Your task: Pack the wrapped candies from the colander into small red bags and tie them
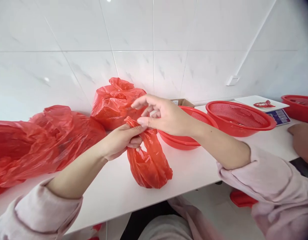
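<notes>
A small red plastic bag (151,163) hangs over the white table, its lower part full and rounded. My left hand (126,138) is closed round the gathered top of the bag, thumb laid across it. Just above it, my right hand (163,115) has its fingers curved and apart, with the thumb tip by my left thumb. Whether that thumb touches the bag I cannot tell. A bigger filled red bag (114,101) stands behind my hands against the wall. What the small bag contains is hidden by the plastic.
Large red bags (66,133) lie along the left. Behind my right arm are a red basket (178,143) and a cardboard box (185,102). Further right come another red basket (240,128), a scale (258,100) with a red item on it, and another person's arm (303,143).
</notes>
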Demonstrator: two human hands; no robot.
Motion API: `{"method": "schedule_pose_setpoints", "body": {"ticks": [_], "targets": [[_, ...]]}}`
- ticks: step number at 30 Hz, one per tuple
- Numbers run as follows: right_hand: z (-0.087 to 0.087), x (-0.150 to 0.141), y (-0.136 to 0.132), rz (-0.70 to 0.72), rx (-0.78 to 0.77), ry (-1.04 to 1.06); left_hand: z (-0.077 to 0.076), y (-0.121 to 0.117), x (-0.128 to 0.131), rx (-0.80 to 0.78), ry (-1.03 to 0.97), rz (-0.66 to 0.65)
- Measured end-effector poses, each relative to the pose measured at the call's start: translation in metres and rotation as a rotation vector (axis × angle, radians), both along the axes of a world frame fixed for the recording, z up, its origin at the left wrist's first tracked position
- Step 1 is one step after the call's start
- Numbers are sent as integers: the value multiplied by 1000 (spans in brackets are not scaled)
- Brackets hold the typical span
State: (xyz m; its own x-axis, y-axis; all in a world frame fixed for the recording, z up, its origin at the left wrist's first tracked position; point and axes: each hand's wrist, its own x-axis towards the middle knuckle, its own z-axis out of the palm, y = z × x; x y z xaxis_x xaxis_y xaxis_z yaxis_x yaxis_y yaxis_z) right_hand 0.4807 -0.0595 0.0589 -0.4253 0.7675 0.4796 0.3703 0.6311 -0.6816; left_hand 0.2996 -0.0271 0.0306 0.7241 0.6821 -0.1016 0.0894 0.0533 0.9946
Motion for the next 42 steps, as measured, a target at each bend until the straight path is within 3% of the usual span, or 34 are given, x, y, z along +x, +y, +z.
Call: {"method": "schedule_pose_setpoints", "body": {"ticks": [4, 7, 13, 17, 22, 24, 28, 30, 33, 35, 37, 39, 42], "targets": [[-36, 16, 4, 13, -168, 32, -5, 5, -3, 15, -51, 87], [-52, 20, 0, -64, -183, 173, -7, 4, 1, 43, -95, 95], [-52, 14, 0, -110, -86, 217, -8, 3, 0, 58, -98, 132], [-51, 7, 3, -107, -58, 294, -10, 5, -4, 89, -57, 90], [-48, 2, -20, -119, 261, 224, -8, 8, -10, 136, -131, 12], [-50, 2, -26, -48, 251, 164, -3, 6, -12, 221, -90, 35], [-66, 0, -13, 0, -93, 375, 3, -3, -10, 496, 157, 20], [-78, -3, -3, -12, -265, 457, -1, -6, -8, 642, 250, 41], [-89, -8, 3, 28, -430, 494, -14, -8, -6, 987, 367, 209], [-92, -8, 2, 89, -469, 478, -23, -9, -6, 1256, 395, 296], [-91, -6, -2, 160, -472, 423, -28, -10, -6, 1420, 343, 309], [-88, -1, -7, 184, -434, 377, -28, -11, -7, 1445, 265, 298], [-85, 9, -14, 103, -332, 320, -28, -10, -12, 1385, 214, 272]]}}
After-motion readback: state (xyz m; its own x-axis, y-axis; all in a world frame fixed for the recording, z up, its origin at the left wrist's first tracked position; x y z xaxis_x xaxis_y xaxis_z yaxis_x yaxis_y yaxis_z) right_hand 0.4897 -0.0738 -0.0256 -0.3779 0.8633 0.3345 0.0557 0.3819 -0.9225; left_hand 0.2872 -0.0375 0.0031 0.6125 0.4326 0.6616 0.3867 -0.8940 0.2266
